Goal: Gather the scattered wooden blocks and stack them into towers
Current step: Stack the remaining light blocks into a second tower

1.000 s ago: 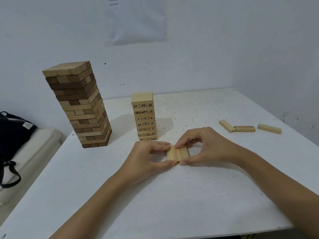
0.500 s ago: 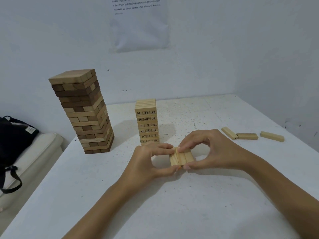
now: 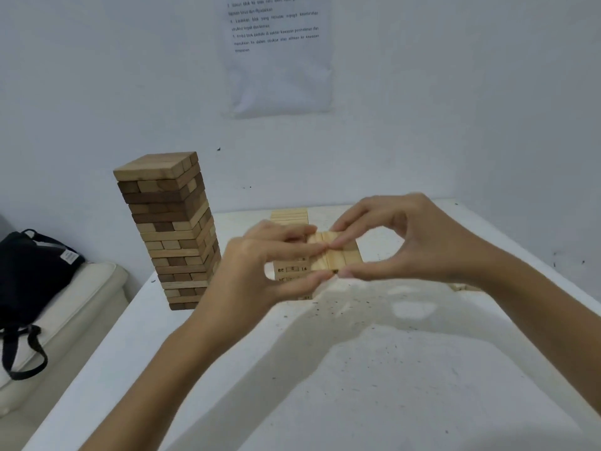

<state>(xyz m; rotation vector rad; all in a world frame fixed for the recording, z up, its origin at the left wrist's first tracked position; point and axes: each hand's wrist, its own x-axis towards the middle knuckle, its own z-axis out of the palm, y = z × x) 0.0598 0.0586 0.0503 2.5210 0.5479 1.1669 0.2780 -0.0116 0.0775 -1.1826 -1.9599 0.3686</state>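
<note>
A row of three pale wooden blocks (image 3: 341, 253) hangs in the air above the white table (image 3: 374, 369), pinched from both sides. My left hand (image 3: 260, 268) grips its left end with thumb below and fingers on top. My right hand (image 3: 413, 237) pinches its right end the same way. Just behind, partly hidden by my left hand, stands the small pale tower of numbered blocks (image 3: 291, 219). A taller tower of mixed dark and light blocks (image 3: 172, 229) stands further left.
A loose pale block (image 3: 463, 287) peeks out behind my right forearm. A black bag (image 3: 29, 271) lies on a cream cushion (image 3: 74, 307) left of the table. A printed sheet (image 3: 276, 53) hangs on the wall behind.
Both hands have lifted the row of three blocks off the table and carried it up toward the small pale tower. The camera has tilted upward.
</note>
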